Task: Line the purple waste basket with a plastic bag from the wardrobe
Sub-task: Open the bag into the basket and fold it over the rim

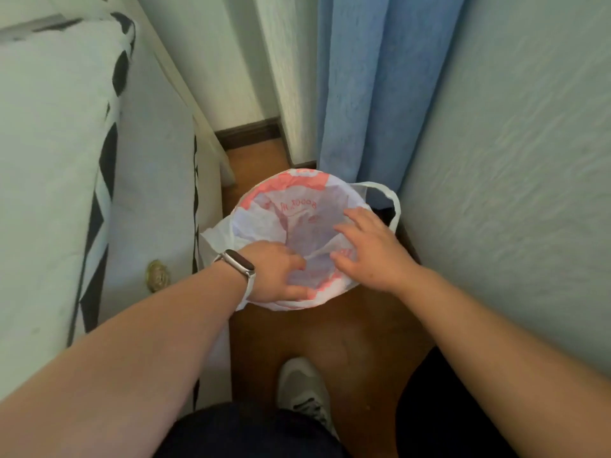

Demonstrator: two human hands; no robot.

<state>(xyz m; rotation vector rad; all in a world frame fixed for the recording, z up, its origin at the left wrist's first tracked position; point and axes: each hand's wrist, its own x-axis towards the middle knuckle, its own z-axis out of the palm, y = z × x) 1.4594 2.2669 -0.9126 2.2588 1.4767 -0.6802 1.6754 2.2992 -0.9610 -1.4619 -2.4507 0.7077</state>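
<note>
With both hands inside the thin white red-printed plastic bag (299, 226), left hand (276, 271) fingers curled into film and right hand (370, 247) fingers spread flat, hard pushing risked tearing it or dragging its folded edge off the hidden basket rim.

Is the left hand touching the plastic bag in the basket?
Touching. The head view shows the left hand pressed into the plastic bag, fingers sunk in its folds at the near rim.
</note>
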